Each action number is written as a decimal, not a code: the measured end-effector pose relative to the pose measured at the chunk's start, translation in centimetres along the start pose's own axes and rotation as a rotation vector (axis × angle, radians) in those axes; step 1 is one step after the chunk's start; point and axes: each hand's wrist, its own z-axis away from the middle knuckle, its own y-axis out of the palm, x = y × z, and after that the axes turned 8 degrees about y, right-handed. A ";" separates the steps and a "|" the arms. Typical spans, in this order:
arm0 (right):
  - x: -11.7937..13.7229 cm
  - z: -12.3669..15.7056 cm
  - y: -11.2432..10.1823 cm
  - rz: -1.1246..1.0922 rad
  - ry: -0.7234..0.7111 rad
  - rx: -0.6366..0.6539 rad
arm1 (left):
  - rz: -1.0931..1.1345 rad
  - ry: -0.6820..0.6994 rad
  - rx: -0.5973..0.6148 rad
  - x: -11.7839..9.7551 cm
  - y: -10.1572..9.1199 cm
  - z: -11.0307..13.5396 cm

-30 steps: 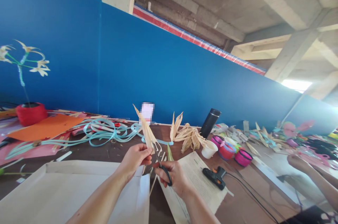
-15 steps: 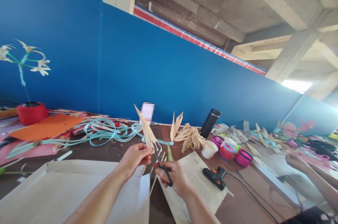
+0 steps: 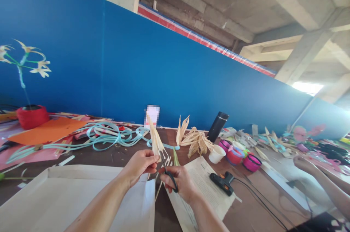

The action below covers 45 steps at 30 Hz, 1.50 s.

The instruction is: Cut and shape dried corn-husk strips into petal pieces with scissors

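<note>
My left hand (image 3: 140, 164) pinches the lower end of a dried corn husk strip (image 3: 154, 137), which stands upright above the table. My right hand (image 3: 179, 182) grips black-handled scissors (image 3: 167, 170) with fingers through the loops. The blades point up at the husk's lower right edge, where thin cut slivers hang. Both hands are held close together over a brown table (image 3: 251, 203), above a large cardboard sheet (image 3: 68, 199) and a printed paper (image 3: 205, 184).
A pile of dried husks (image 3: 193, 140), a black flask (image 3: 217, 127), a white cup (image 3: 217, 154), pink and red bowls (image 3: 251, 163) and a black glue gun (image 3: 224, 182) with cord lie right of my hands. Light-blue ribbon (image 3: 109, 135), orange paper and a red pot (image 3: 32, 116) lie left. Another person's arm (image 3: 322, 181) reaches in at right.
The husk has tilted slightly to the right and sits a little lower in my left hand. The scissors stay at its lower edge. The other person's hand has shifted slightly left.
</note>
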 end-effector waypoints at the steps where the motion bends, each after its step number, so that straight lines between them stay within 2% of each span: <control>1: 0.0 0.0 0.0 0.004 0.000 -0.002 | -0.002 0.000 0.003 0.0 0.0 0.0; 18: -0.2 0.0 0.1 0.028 0.006 -0.039 | 0.021 -0.003 0.046 0.6 -0.6 -0.4; 45: -0.5 0.0 0.2 0.010 0.000 -0.056 | -0.010 0.008 0.087 0.3 -1.3 -0.4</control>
